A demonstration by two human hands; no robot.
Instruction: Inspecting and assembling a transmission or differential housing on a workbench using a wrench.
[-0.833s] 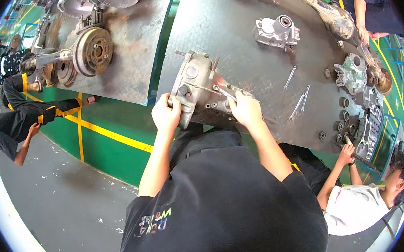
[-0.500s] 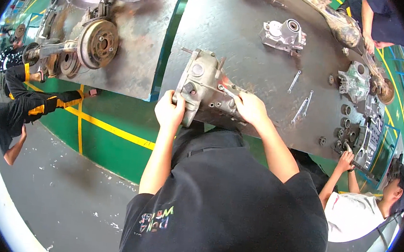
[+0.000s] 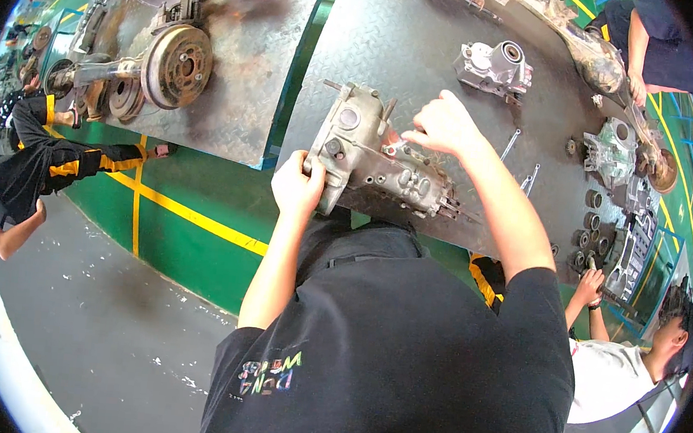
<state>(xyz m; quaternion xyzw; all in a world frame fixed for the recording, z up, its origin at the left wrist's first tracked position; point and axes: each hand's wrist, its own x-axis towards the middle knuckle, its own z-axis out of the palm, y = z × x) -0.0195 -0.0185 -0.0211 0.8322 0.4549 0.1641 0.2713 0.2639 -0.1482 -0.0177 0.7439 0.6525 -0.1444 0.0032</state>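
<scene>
A grey cast-metal gearbox housing [image 3: 351, 144] lies at the near edge of the steel workbench, right in front of me. My left hand [image 3: 296, 186] is closed around its left flange, near a dark plug on the casing. Farther right, my right hand [image 3: 451, 127] is closed on a wrench [image 3: 395, 147], its fingers hiding most of the handle. The wrench's visible end meets the middle of the housing, where a fastener is too small to make out. Studs and a shaft stick out of the casing's ends.
Loose wrenches [image 3: 510, 145] lie right of my right hand. Beyond stands another metal housing [image 3: 485, 69]; bearing rings [image 3: 594, 198] and a casing [image 3: 612, 147] are at the right. A brake drum [image 3: 177, 65] sits on the left bench. Co-workers are on both sides.
My right hand has swung away from me and up with the wrench, uncovering the housing's right part. My left hand stays on the flange.
</scene>
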